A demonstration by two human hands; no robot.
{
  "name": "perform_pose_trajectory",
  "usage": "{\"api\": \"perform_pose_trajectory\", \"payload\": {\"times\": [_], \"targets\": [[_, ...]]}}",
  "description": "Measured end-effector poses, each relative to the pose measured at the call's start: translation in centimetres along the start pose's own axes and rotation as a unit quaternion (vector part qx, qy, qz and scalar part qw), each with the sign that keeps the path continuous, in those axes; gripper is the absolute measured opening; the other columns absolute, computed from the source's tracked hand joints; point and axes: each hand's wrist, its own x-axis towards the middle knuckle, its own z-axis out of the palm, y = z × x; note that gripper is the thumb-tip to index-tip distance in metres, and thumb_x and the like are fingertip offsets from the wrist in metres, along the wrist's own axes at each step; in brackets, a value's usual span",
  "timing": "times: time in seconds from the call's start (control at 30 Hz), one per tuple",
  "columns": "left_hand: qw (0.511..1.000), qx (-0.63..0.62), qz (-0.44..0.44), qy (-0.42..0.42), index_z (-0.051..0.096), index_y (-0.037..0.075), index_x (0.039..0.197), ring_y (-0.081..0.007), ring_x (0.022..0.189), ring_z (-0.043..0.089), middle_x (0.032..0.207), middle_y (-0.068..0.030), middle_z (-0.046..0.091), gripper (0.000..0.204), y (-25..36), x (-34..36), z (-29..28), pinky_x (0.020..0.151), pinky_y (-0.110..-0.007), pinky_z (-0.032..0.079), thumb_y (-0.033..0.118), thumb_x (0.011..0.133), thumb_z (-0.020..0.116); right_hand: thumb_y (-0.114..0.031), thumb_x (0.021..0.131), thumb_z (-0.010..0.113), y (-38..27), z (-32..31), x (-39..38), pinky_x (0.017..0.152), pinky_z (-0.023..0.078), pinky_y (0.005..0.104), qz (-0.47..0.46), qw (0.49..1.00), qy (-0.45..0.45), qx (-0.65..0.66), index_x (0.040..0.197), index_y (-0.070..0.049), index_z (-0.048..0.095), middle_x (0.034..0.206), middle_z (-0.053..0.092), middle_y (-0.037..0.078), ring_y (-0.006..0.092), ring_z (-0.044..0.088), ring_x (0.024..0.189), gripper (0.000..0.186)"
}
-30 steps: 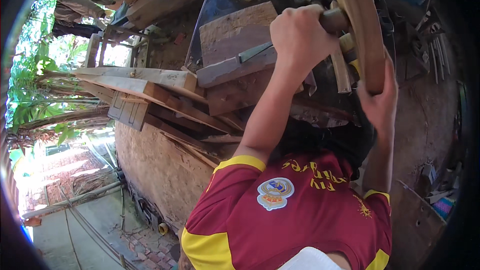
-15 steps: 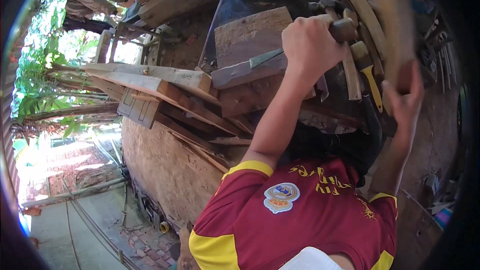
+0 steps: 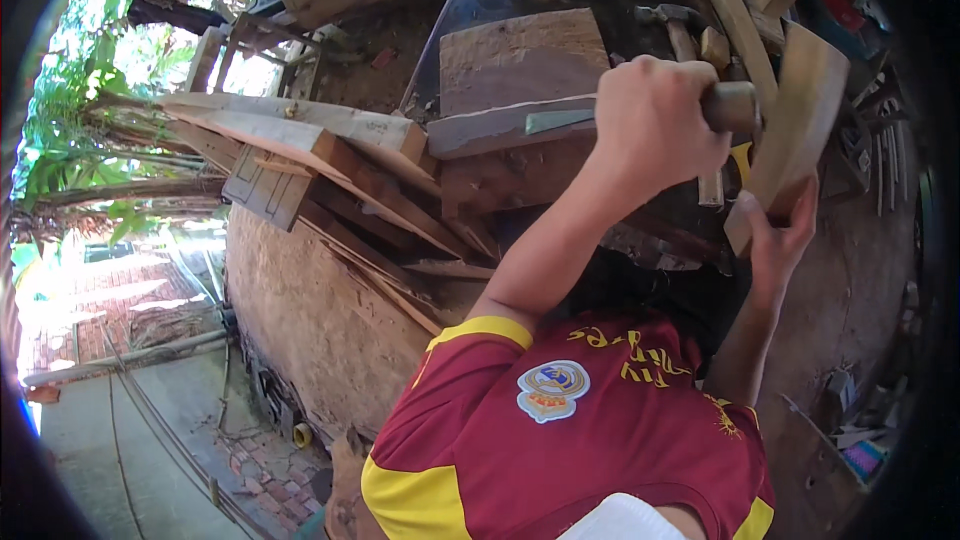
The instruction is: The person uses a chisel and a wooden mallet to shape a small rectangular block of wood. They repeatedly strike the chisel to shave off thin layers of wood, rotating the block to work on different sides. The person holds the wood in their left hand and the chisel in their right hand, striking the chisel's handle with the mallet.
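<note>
I see the chisel (image 3: pixel 560 120) lying nearly level across the upper middle of the view: a flat, grey-green steel blade with its tip pointing left, resting on the pale top edge of a weathered plank (image 3: pixel 490 132). Its round, dark wooden handle butt (image 3: pixel 730 106) sticks out to the right of the left hand (image 3: pixel 655 125), which is closed in a full fist around the handle, knuckles up. Just right of that butt, touching or nearly touching it, is a wooden mallet block (image 3: pixel 790 135), a long pale-brown slab with a squared end, tilted so its top leans right. The right hand (image 3: pixel 772 230) grips its lower end, thumb up along the near face.

The plank sits on a stack of darker, rough boards (image 3: pixel 510 175) on a cluttered surface (image 3: pixel 470 10) strewn with offcuts. A hammer (image 3: pixel 668 16) lies beyond the hands, and a yellow-handled tool (image 3: pixel 741 155) shows between fist and mallet. To the left, long planks (image 3: pixel 300 135) jut out over a rough earthen wall (image 3: pixel 310 310).
</note>
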Motion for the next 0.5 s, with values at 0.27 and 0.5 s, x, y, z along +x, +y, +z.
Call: {"api": "perform_pose_trajectory", "payload": {"times": [0.27, 0.5], "targets": [[0.999, -0.006, -0.008, 0.031, 0.063, 0.009, 0.064, -0.0348, 0.059, 0.06, 0.058, -0.0137, 0.058, 0.018, 0.1, 0.8, 1.2, 0.054, -0.039, 0.049, 0.022, 0.054, 0.07, -0.008, 0.07, 0.078, -2.1, -3.1, 0.5, 0.093, 0.044, 0.0381, -0.015, 0.999, 0.039, 0.0, 0.136, 0.002, 0.035, 0.126, 0.049, 0.018, 0.0268, 0.051, 0.112, 0.079], [0.996, -0.031, -0.008, 0.083, 0.064, 0.009, 0.065, -0.0354, 0.06, 0.059, 0.057, -0.0138, 0.058, 0.02, 0.2, 1.4, 0.2, 0.056, -0.039, 0.049, 0.022, 0.052, 0.069, -0.004, 0.069, 0.078, -3.5, -5.5, 4.0, 0.09, 0.047, 0.0385, -0.07, 0.977, 0.187, 0.072, 0.128, 0.0, 0.041, 0.122, 0.05, 0.016, 0.0271, 0.052, 0.109, 0.07]]}}
